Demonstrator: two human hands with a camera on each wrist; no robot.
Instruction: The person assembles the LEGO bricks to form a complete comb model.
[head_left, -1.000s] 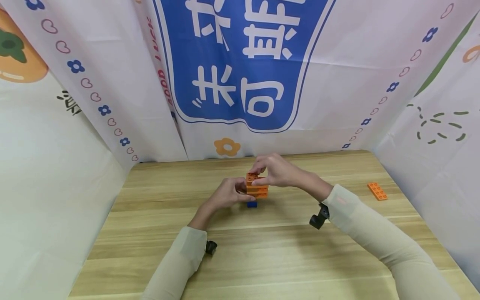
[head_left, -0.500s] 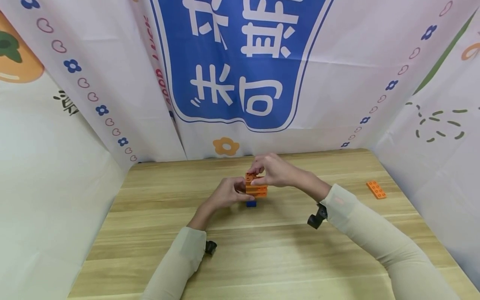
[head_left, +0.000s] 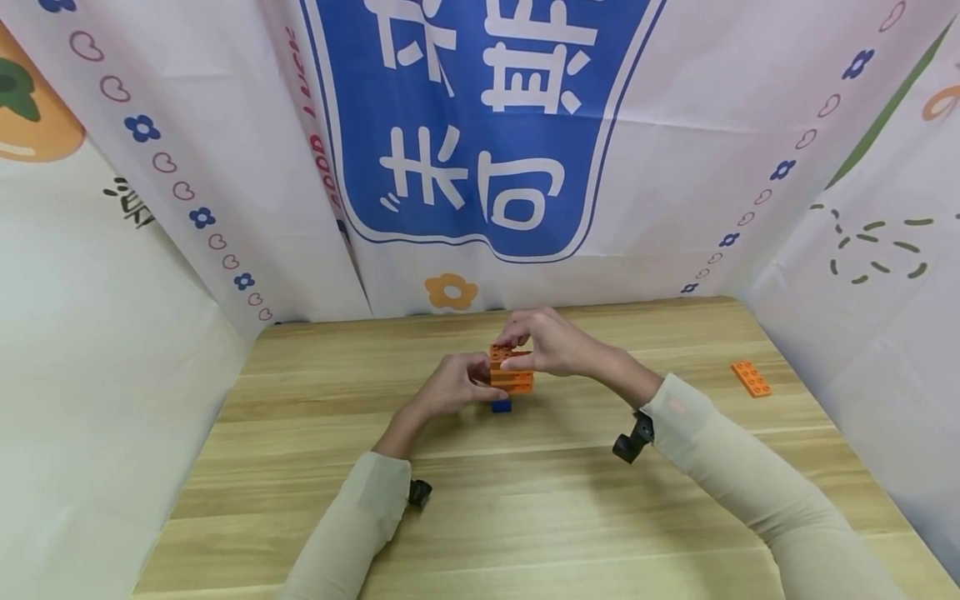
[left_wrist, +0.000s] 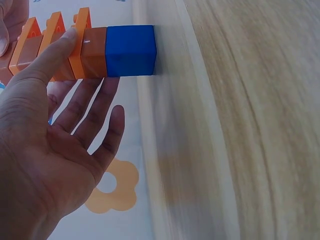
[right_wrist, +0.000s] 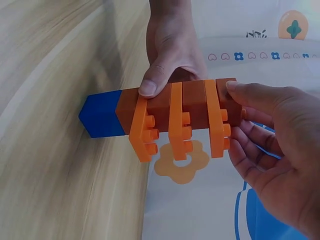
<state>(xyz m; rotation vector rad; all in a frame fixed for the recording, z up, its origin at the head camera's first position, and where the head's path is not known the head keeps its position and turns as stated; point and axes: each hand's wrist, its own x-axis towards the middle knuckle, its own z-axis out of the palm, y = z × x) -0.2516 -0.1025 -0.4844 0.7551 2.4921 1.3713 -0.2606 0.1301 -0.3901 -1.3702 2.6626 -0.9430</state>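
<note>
A tower of toy building blocks stands on the wooden table point(head_left: 600, 500). Its base is a blue block point(right_wrist: 102, 115), and above it brown bricks point(right_wrist: 195, 102) alternate with three orange plates point(right_wrist: 176, 120) that jut out to one side. My left hand point(head_left: 450, 386) holds the tower around its lower middle, the thumb on the near face and the fingers behind. At the top, my right hand point(head_left: 561, 343) pinches the uppermost brown brick point(right_wrist: 228, 102) between thumb and fingers. In the left wrist view only a small part of the right hand shows.
A loose orange studded plate point(head_left: 751, 378) lies on the right side of the table. Printed white cloth point(head_left: 645, 208) hangs close behind the table's back edge and along both sides.
The head view has shifted very slightly. Both hands keep the same hold on the block tower, and no block has visibly moved.
</note>
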